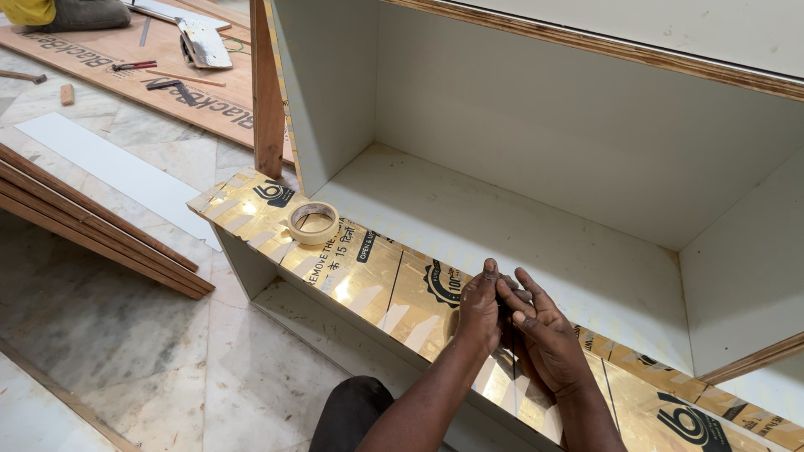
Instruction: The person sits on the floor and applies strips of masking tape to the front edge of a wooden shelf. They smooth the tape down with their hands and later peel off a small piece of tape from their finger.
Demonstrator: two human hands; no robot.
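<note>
Both hands, left hand (479, 314) and right hand (548, 339), sit pressed together on the gold-film panel edge (368, 276). The strip to their left is open up to the masking tape roll (313, 223), the only obstacle on that edge. The cabinet interior (502, 226) behind the hands is open, walled by the back panel (586, 125) and side panels. The wooden upright (266, 92) blocks the far-left corner. Stacked boards (92, 226) crowd the marble floor (151, 335) at left.
</note>
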